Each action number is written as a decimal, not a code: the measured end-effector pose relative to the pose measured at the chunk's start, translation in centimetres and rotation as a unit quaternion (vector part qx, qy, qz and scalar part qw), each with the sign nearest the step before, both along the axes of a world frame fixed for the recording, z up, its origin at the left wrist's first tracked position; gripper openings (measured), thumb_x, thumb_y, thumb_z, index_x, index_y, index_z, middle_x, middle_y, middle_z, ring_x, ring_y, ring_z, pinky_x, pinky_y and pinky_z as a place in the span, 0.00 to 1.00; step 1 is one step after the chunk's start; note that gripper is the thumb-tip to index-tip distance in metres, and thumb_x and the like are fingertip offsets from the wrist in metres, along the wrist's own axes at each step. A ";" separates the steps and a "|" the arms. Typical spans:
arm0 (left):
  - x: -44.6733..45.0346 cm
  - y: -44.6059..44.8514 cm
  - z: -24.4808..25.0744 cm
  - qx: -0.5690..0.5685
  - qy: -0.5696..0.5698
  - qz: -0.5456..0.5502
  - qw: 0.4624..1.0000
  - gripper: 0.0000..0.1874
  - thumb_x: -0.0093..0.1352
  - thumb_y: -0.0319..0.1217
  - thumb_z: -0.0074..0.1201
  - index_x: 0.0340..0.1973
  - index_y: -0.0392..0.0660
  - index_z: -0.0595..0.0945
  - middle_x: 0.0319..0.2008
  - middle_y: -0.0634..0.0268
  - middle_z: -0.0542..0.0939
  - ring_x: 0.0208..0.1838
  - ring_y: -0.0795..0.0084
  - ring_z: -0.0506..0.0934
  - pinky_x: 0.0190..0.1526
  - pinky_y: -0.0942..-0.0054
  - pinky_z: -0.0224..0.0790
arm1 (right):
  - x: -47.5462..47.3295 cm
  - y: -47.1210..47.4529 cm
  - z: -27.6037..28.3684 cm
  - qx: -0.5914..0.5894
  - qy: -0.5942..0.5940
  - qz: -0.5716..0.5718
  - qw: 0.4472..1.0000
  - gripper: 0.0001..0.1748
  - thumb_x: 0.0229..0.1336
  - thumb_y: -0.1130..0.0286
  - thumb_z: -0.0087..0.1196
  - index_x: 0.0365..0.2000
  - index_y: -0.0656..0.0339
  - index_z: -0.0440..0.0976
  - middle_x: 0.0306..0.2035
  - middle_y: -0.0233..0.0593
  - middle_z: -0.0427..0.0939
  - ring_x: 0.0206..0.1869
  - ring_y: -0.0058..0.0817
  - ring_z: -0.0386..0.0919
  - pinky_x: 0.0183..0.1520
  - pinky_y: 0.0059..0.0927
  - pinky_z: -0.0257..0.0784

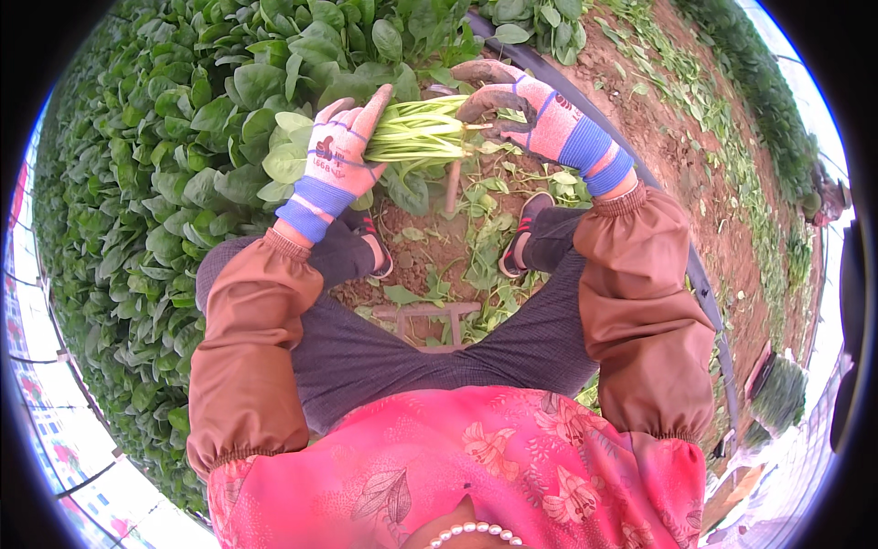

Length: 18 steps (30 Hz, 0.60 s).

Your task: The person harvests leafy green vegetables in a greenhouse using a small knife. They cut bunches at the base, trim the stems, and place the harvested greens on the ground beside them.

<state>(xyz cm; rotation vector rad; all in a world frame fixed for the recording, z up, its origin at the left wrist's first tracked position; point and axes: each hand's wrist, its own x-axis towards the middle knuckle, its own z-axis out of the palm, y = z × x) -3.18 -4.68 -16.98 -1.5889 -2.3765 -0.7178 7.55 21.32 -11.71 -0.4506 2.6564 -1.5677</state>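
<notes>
My left hand, in a pink and blue work glove with dark fingers, is closed around a bunch of leafy greens that looks like spinach. The bunch lies sideways, its leaves to the left of the hand and its pale green stems pointing right. My right hand, gloved alike, is at the root end with its fingers curved and apart; whether a fingertip touches the stems cannot be told. Below the stems a brownish handle shows, its upper part hidden by the bunch.
Dense leafy plants fill the left side. A dark hose or strip curves down the right, beside reddish soil with scattered leaves. A small metal-framed stool shows between my legs. Bundled greens lie at the lower right.
</notes>
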 end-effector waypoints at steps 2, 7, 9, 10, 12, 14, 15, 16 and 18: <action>0.0 0.0 0.0 -0.002 -0.001 0.004 1.000 0.50 0.47 0.32 0.66 0.67 0.46 0.61 0.39 0.59 0.78 0.47 0.58 0.75 0.61 0.59 0.59 | -0.1 -0.1 -0.2 0.090 0.070 -0.002 0.994 0.16 0.49 0.88 0.53 0.40 0.66 0.76 0.51 0.41 0.73 0.46 0.24 0.77 0.49 0.27 0.74; -0.2 0.0 -0.4 0.009 -0.044 0.037 0.998 0.49 0.48 0.32 0.67 0.66 0.48 0.62 0.43 0.55 0.79 0.50 0.53 0.74 0.61 0.59 0.59 | 0.0 0.6 0.3 -0.185 0.005 0.025 0.982 0.10 0.55 0.74 0.54 0.38 0.67 0.75 0.51 0.38 0.74 0.41 0.21 0.74 0.45 0.23 0.71; -0.4 -0.1 -0.6 0.040 -0.083 0.031 0.995 0.48 0.48 0.31 0.67 0.65 0.48 0.64 0.44 0.53 0.79 0.51 0.50 0.74 0.59 0.60 0.61 | 0.4 1.8 0.9 -0.218 0.006 -0.058 0.974 0.09 0.57 0.73 0.53 0.38 0.66 0.75 0.53 0.38 0.73 0.42 0.21 0.74 0.46 0.24 0.70; -0.4 -0.1 -0.7 0.050 -0.101 0.032 0.993 0.48 0.48 0.31 0.67 0.65 0.48 0.64 0.44 0.53 0.79 0.51 0.50 0.74 0.58 0.60 0.62 | 0.6 2.3 1.0 -0.196 0.081 -0.093 0.973 0.10 0.59 0.69 0.53 0.38 0.66 0.75 0.53 0.37 0.74 0.43 0.20 0.74 0.47 0.23 0.70; -0.7 0.1 -0.8 0.065 -0.144 0.027 0.987 0.45 0.49 0.30 0.66 0.64 0.46 0.65 0.44 0.52 0.79 0.49 0.50 0.75 0.54 0.61 0.66 | 0.9 3.6 1.2 -0.152 0.010 -0.245 0.958 0.12 0.59 0.65 0.55 0.38 0.64 0.77 0.50 0.36 0.77 0.44 0.20 0.74 0.48 0.24 0.70; -0.7 0.3 -0.9 0.080 -0.195 0.020 0.977 0.45 0.49 0.30 0.66 0.64 0.46 0.65 0.43 0.51 0.79 0.47 0.49 0.76 0.52 0.61 0.68 | 0.9 4.5 0.9 0.183 0.024 -0.323 0.928 0.13 0.57 0.61 0.57 0.38 0.60 0.79 0.46 0.36 0.79 0.42 0.26 0.78 0.47 0.25 0.72; -0.6 0.5 -0.9 0.079 -0.231 0.021 0.969 0.44 0.50 0.30 0.65 0.64 0.45 0.65 0.43 0.51 0.79 0.46 0.48 0.77 0.51 0.61 0.69 | 0.7 4.7 0.6 0.412 0.048 -0.302 0.858 0.14 0.56 0.60 0.59 0.37 0.58 0.79 0.45 0.36 0.80 0.40 0.29 0.79 0.45 0.26 0.73; -0.5 0.6 -0.9 0.083 -0.236 0.010 0.968 0.43 0.51 0.28 0.64 0.64 0.44 0.65 0.44 0.49 0.79 0.48 0.51 0.78 0.51 0.63 0.70 | 0.7 4.8 0.3 0.412 -0.053 -0.299 0.859 0.16 0.51 0.56 0.62 0.34 0.57 0.80 0.42 0.37 0.80 0.39 0.35 0.80 0.44 0.29 0.74; 0.0 0.6 -0.9 0.089 -0.273 0.011 0.958 0.43 0.52 0.28 0.65 0.64 0.42 0.65 0.47 0.49 0.79 0.50 0.56 0.78 0.54 0.66 0.69 | 0.5 4.4 -0.4 0.271 0.023 -0.287 0.919 0.15 0.49 0.58 0.64 0.32 0.58 0.81 0.42 0.37 0.80 0.39 0.35 0.80 0.45 0.33 0.74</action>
